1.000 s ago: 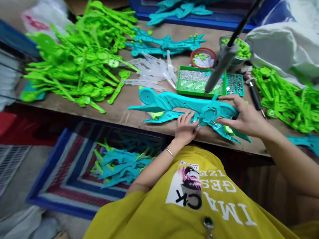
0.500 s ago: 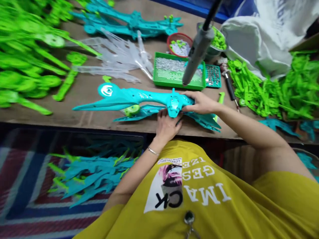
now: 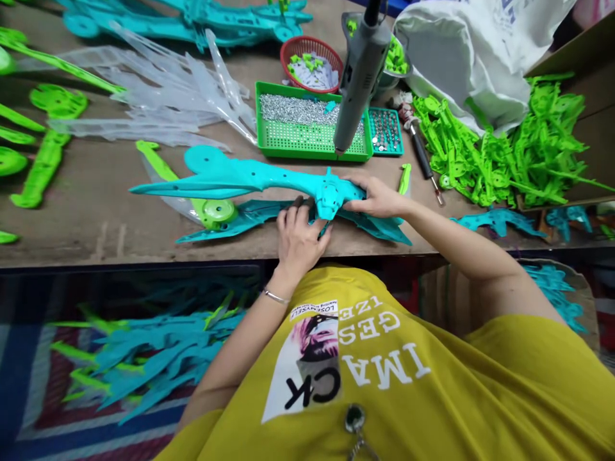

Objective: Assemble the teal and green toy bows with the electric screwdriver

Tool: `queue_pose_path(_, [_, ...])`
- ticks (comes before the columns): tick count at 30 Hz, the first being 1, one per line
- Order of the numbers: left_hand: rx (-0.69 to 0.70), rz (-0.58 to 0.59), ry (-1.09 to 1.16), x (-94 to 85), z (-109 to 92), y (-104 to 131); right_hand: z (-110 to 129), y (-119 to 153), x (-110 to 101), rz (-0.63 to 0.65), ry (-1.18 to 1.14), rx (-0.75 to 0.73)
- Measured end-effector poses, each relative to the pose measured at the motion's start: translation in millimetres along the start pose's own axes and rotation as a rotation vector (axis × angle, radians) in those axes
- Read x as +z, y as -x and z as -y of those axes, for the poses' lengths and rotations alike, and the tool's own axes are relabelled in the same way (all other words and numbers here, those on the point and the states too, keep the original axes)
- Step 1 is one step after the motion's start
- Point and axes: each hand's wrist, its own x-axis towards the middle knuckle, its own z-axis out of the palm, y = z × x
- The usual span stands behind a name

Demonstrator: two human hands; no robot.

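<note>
A long turquoise plastic shell (image 3: pixel 254 176) lies across the bench near its front edge, over a second turquoise shell (image 3: pixel 254 216). My right hand (image 3: pixel 377 195) grips the upper shell at its right end, thumb and fingers around it, beside the raised block. My left hand (image 3: pixel 300 234) rests on the lower shell just below the block, its fingertips partly hidden under the upper one. Between the shells' left ends sits a green round-ended part (image 3: pixel 214 211) with a clear piece beside it. A grey electric screwdriver (image 3: pixel 362 83) hangs above and behind the shells.
Behind the shells stand a green tray of screws (image 3: pixel 312 150), a small turquoise tray (image 3: pixel 385 131) and a red basket (image 3: pixel 312 48). Clear plastic parts (image 3: pixel 177 96) lie at the left. A black-handled screwdriver (image 3: pixel 421 153) and green parts (image 3: pixel 471 153) lie right. Turquoise pieces (image 3: pixel 168 352) are stacked below.
The view has shifted, with most items now further left. The upper shell's left end has tilted, its white eye marking no longer showing, and more of the green part is visible. Both hands remain on the shells.
</note>
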Motion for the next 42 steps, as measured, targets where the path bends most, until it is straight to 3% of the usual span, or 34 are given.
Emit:
queue_pose_path(8, [-0.072, 0.089, -0.051, 0.2, -5.1, 0.6, 8.7, 4.1, 14.9, 0.013, 0.124, -0.014])
queue_pose_path(12, [-0.027, 0.112, -0.025, -2.9, -5.4, 1.9, 6.6, 4.1, 17.0, 0.02, 0.2, -0.008])
queue_pose_path(23, [0.101, -0.163, -0.108, 2.8, -2.3, 13.1, 0.2, -1.3, 14.4, 0.083, 0.205, 0.045])
queue_pose_path(26, [0.137, -0.295, -0.098, 2.0, -2.7, 26.8, 1.5, -2.3, 14.6, 0.077, 0.205, 0.043])
queue_pose_path(29, [0.138, -0.406, 0.016, -12.5, 5.1, 47.9, 3.1, -2.3, 14.3, 0.087, 0.221, 0.056])
queue_pose_path(32, [-0.073, -0.584, 0.079, -42.5, 32.6, 64.5, 4.7, -0.9, 13.6, 0.104, 0.254, 0.07])
queue_pose_path(34, [-0.383, -0.727, 0.075, -65.5, 62.7, 66.7, 5.7, 0.4, 13.5, 0.11, 0.277, 0.067])
queue_pose_path(35, [-0.546, -0.743, 0.101, -75.8, 79.7, 64.9, 6.3, 1.0, 13.8, 0.113, 0.291, 0.065])
queue_pose_path(36, [-0.655, -0.692, 0.157, -84.7, 96.7, 61.3, 6.8, 1.5, 14.4, 0.118, 0.307, 0.063])
queue_pose_path(39, [-0.813, -0.336, 0.428, -100.7, 139.1, 43.2, 7.5, 3.2, 17.4, 0.133, 0.359, 0.039])
queue_pose_path(42, [-0.896, -0.148, 0.657, -105.5, 159.8, 20.5, 5.6, 5.0, 21.4, 0.122, 0.376, -0.033])
